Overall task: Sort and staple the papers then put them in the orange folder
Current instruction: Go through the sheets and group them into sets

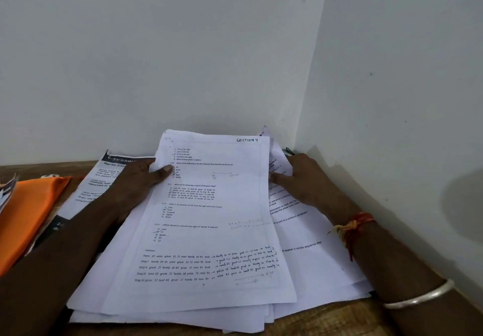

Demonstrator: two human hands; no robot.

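An orange folder lies far left on the wooden table while a person's left hand pinches the top sheet (headed "SECTION 4") of the fanned papers, the right hand resting straight-fingered on sheets beside it.

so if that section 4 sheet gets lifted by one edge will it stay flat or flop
Probably floppy: the top sheet looks thin and curves up where the left hand pinches its edge. Likely very light too. It may slide easily, since the loose pile beneath is unevenly fanned.
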